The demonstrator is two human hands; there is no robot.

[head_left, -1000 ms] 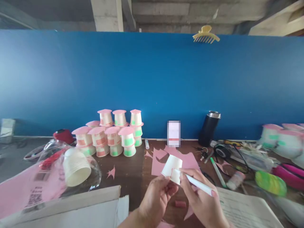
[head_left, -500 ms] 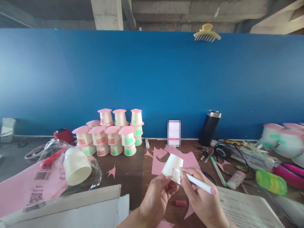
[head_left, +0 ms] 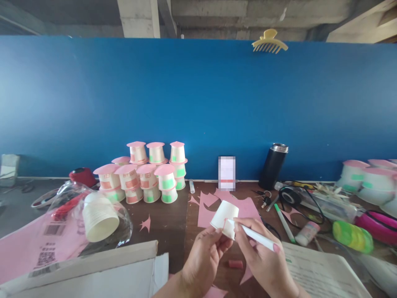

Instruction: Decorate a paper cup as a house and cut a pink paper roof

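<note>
A white paper cup (head_left: 226, 212) is tilted, rim down, in my left hand (head_left: 204, 254), whose thumb and fingers pinch it near the rim. My right hand (head_left: 263, 254) grips a white marker (head_left: 259, 236) with a pink end, its tip against the cup's side. A short reddish line shows beside the tip. Below the hands a red marker cap (head_left: 235, 264) lies on the table. Behind the cup is a cut-up sheet of pink paper (head_left: 206, 217).
Stacked cups with pink paper roofs (head_left: 149, 178) stand at left, near bagged paper cups (head_left: 101, 219). A black flask (head_left: 273, 167), a green marker (head_left: 284, 223), a glue bottle (head_left: 307, 234) and a booklet (head_left: 322, 271) lie or stand at right. A blue partition (head_left: 198, 99) closes the back.
Hardly anything differs. The marker tip stays at the cup's side with only a very slight shift, and the whole view has moved a little.
</note>
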